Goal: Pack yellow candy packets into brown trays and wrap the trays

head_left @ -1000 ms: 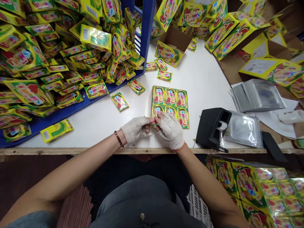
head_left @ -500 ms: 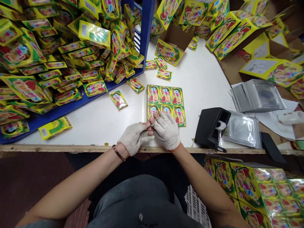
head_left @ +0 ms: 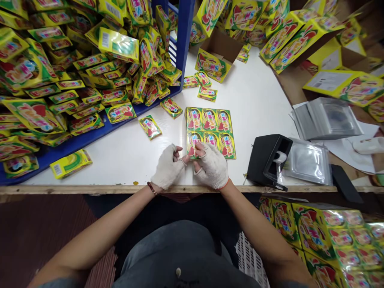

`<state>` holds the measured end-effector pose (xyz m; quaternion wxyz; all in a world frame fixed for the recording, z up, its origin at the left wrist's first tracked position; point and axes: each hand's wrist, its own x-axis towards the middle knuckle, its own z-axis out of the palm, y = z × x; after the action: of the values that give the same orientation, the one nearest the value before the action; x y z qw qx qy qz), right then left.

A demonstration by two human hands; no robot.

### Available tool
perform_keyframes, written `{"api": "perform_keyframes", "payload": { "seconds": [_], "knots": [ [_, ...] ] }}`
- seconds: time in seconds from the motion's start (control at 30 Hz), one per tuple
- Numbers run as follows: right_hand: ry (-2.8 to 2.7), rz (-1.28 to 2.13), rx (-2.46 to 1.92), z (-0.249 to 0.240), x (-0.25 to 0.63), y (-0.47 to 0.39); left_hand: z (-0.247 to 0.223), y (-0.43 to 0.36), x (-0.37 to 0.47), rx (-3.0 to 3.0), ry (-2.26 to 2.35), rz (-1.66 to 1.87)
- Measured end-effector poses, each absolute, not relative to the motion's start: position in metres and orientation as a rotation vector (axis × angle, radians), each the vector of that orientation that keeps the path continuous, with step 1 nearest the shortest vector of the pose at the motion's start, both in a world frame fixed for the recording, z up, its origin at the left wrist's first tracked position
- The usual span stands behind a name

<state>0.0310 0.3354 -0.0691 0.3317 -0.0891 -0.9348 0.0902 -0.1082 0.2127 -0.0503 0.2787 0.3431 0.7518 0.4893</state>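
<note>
1. The left hand [head_left: 168,167], in a white fingerless glove, comes in from low on its own side, wrist by the table's wooden edge [head_left: 120,189], palm turned inward.
2. Its thumb points across toward the other hand, and the index finger curls above it with a narrow gap between them.
3. The right hand [head_left: 213,167], gloved alike, angles inward with bent fingers over the near left corner of the block of six TWINS packs [head_left: 210,120]. Its thumb and index finger stand a little apart; whether they pinch anything, I can't tell from here.
4. That block lies flat, mostly beyond both sets of fingertips.
5. Left of the left fingers and farther out lies a loose TWINS pack [head_left: 150,127], then the blue crate [head_left: 185,44], heaped full.
6. Well right of the right fingers sits a black tape dispenser [head_left: 264,160].
</note>
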Motion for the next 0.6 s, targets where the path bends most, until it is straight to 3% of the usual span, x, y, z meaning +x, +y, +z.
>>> {"api": "perform_keyframes", "payload": {
  "seconds": [0.07,0.17,0.37,0.43,0.6],
  "knots": [
    [-2.362,0.367,-0.294,-0.069,0.03,0.334,-0.044,0.218,-0.114,1.505,2.128,1.154],
    [-2.179,0.612,-0.389,-0.068,0.029,0.327,-0.033,0.235,-0.116,2.232,1.882,0.779],
    [-1.801,1.233,-0.719,-0.032,0.075,0.328,-0.036,0.264,-0.118,2.67,1.831,0.503],
    [-1.683,1.149,-0.914,-0.017,0.116,0.341,-0.042,0.267,-0.122,2.828,1.801,0.561],
    [-1.545,0.467,-1.541,-0.01,0.225,0.378,-0.05,0.271,-0.131,3.025,1.75,0.898]
  ]
}}
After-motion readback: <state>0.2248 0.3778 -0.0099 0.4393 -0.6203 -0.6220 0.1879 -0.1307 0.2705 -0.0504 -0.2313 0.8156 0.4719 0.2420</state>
